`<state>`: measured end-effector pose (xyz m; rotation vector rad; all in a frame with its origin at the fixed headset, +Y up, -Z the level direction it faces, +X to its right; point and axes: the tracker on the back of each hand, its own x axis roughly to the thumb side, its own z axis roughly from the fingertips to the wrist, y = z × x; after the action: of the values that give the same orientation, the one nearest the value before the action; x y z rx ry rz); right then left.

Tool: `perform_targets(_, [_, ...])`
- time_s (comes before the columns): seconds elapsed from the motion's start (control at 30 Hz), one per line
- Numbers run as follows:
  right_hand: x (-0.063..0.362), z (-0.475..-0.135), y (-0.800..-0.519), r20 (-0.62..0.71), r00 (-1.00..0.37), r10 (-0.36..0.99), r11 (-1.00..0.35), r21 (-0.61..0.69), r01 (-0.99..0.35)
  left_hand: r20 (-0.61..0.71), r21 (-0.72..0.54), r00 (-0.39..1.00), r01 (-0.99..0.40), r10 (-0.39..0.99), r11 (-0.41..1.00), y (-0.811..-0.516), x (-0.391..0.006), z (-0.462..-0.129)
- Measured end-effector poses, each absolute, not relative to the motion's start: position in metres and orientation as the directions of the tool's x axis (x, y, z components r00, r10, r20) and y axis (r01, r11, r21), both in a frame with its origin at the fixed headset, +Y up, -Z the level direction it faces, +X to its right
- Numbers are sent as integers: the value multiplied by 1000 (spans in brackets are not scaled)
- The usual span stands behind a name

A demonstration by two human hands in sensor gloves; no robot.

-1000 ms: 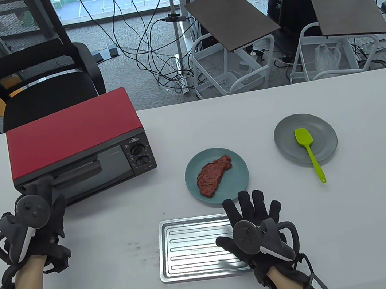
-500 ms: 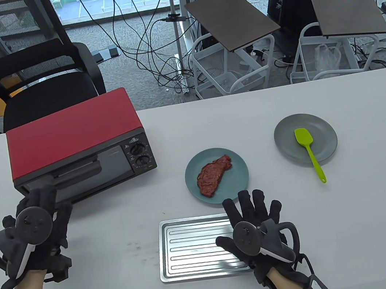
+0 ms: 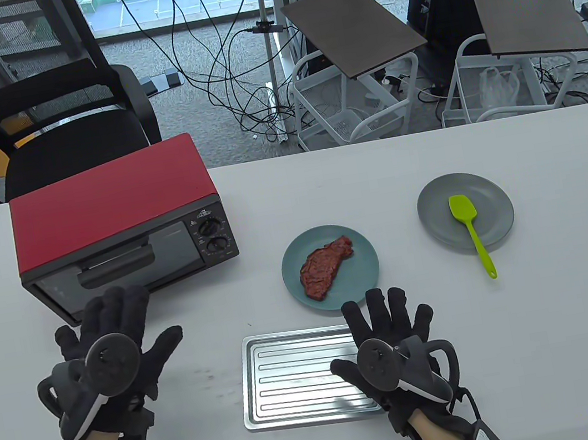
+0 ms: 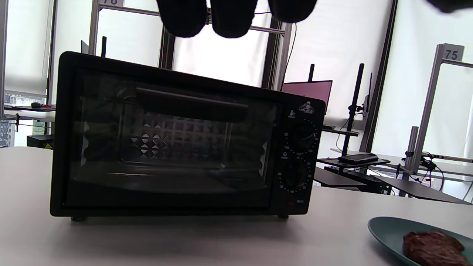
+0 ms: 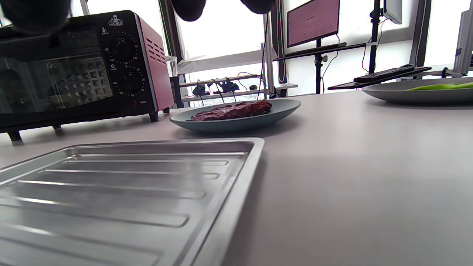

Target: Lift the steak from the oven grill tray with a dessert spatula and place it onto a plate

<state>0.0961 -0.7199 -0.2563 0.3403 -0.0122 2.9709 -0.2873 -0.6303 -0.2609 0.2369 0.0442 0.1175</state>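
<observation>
Evidently done, by the layout | left hand (image 3: 114,374) flat, fingers spread, holding nothing, just before the closed oven (image 3: 120,226) | tray (image 3: 292,378) bare, right hand (image 3: 392,352) resting spread-fingered on its right edge, gripping nothing | steak (image 3: 326,267) lies on teal plate (image 3: 364,270) | spatula (image 3: 471,229) parked on grey plate (image 3: 437,201), apart.

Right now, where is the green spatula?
In the table view the green spatula lies on the grey plate at the right of the table, handle overhanging the near rim, right of the teal plate holding the steak.
</observation>
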Motion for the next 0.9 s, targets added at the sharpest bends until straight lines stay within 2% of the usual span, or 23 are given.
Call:
perform_targets(0.23, [95, -255, -719, 233, -962, 145, -989, 1, -149, 54, 170, 998, -40, 31, 985, -653, -259, -243])
perform_targets(0.43, [93, -252, -717, 248, -959, 134, -989, -23, -145, 101, 93, 992, -81, 72, 992, -670, -251, -232])
perform_targets(0.9, [87, -247, -714, 279, -953, 122, -990, -40, -138, 135, 45, 990, -48, 42, 998, -695, -243, -232])
